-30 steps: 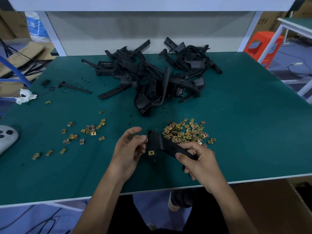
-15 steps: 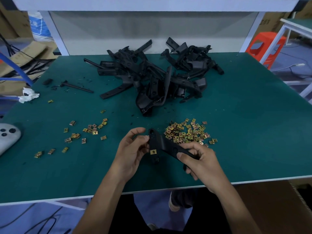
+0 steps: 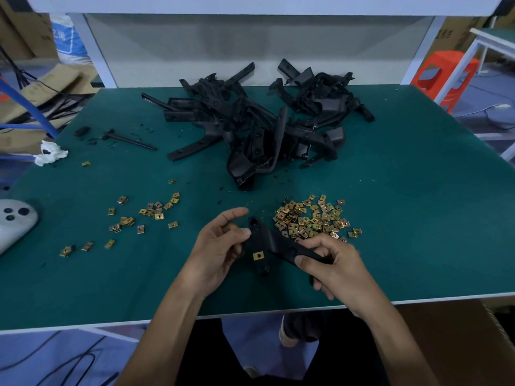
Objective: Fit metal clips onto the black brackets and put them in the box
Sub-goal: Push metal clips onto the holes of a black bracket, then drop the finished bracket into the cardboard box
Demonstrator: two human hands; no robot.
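Note:
I hold one black bracket (image 3: 274, 242) just above the green table (image 3: 418, 218) near its front edge. My right hand (image 3: 331, 263) grips the bracket's right arm. My left hand (image 3: 220, 249) pinches the bracket's upper left end between thumb and fingers, index finger raised. A brass-coloured metal clip (image 3: 258, 255) sits fitted on the bracket's lower leg. A heap of loose metal clips (image 3: 312, 218) lies just behind my right hand. A big pile of black brackets (image 3: 259, 126) fills the middle back of the table.
More clips (image 3: 150, 215) are scattered over the left half of the table. A thin black rod (image 3: 131, 140) and a white crumpled tissue (image 3: 50, 154) lie at far left. A grey controller (image 3: 14, 224) rests at the left edge. A brown cardboard box (image 3: 451, 344) stands below the front right edge.
The left thumb and fingers have closed in on the bracket's upper end, and the bracket has turned slightly so the fitted clip faces me more squarely. The right hand's grip is unchanged.

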